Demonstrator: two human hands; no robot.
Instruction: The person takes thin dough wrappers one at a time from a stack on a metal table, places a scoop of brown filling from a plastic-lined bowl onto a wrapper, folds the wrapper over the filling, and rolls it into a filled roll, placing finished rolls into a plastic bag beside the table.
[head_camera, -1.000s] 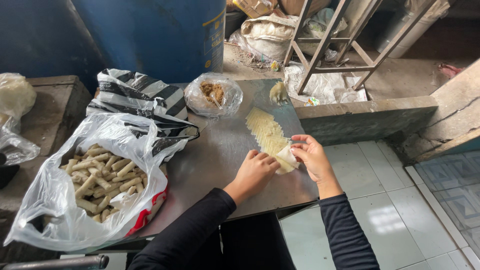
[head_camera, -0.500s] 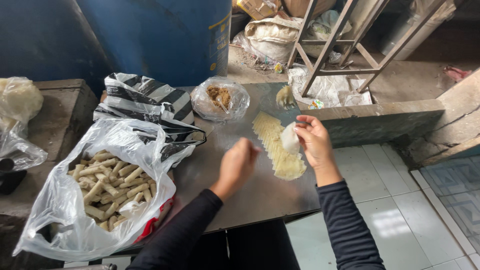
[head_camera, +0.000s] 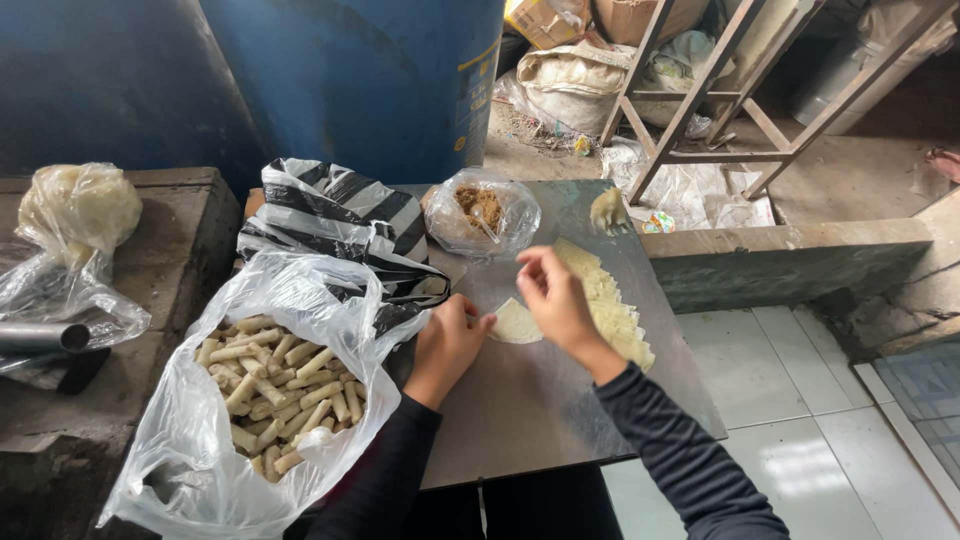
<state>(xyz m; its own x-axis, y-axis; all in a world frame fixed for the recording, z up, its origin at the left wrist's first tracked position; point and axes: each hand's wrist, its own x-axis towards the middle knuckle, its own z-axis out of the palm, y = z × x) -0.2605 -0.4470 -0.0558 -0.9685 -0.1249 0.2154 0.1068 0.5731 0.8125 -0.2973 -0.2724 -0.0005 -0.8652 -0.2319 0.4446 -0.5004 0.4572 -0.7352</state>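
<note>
barrel (head_camera: 350, 80): big blue drum, back of scene behind the work surface, upright.
table (head_camera: 560, 420): grey metal top, smooth, everything below sits on it; tiled floor to its rt.
clear bag (head_camera: 190, 450): large see-through plastic sack, lt front of table, mouth open, full of rolled pastry sticks (head_camera: 280, 390), pale tan, piled loose.
striped bag (head_camera: 340, 225): black/white plastic, crumpled, just behind clear bag, touching it.
ledge bag (head_camera: 75, 235): clear plastic w/ pale lump inside, on concrete ledge far lt, well apart from hands.
filling bag (head_camera: 482, 212): small clear bag at back of table, brown crumbly filling inside, spoon handle showing in it.
wrapper stack (head_camera: 612, 305): pale yellow thin sheets fanned in a row, rt of centre on table, partly behind rt hand.
single wrapper (head_camera: 516, 322): one round-ish pale sheet lying flat on table, centre, between the two hands, just lt of the stack.
left hand (head_camera: 450, 340): dark sleeve, palm down on table, fingers curled close together, thumb tip touching lt edge of single wrapper, pinning it, not gripped round it.
right hand (head_camera: 555, 295): dark sleeve, over wrapper's rt edge and the stack; fingertips bunched at wrapper's top edge; cannot tell if they pinch it or just touch.
dough bit (head_camera: 608, 210): small pale lump at table's far edge, rt of filling bag, apart from hands.
</note>
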